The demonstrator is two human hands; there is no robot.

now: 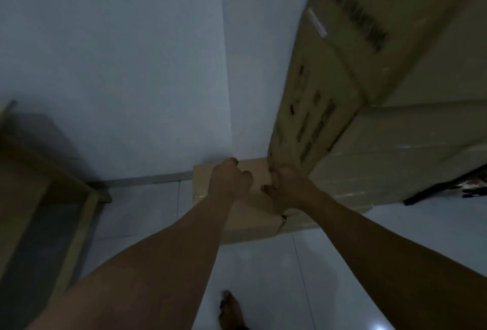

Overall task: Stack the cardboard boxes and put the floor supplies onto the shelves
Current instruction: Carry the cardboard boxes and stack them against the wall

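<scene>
Small box point(253, 220): on the floor point(263, 263), against the wall point(131, 66), touching the tall stack point(311, 124). Left hand point(229, 179): grip curled over its top. Right hand point(287, 190): grip hooked round its right edge. Recommended: both sides to be held evenly, box kept level when lifted.

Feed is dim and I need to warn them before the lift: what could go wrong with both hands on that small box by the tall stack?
1. The right hand has its fingers at the seam where the small box meets the tall printed box; pulling could pinch them or nudge that stack.
2. The left hand only hooks the box's far edge; a slip could drop it near the bare foot on the glossy floor.
</scene>
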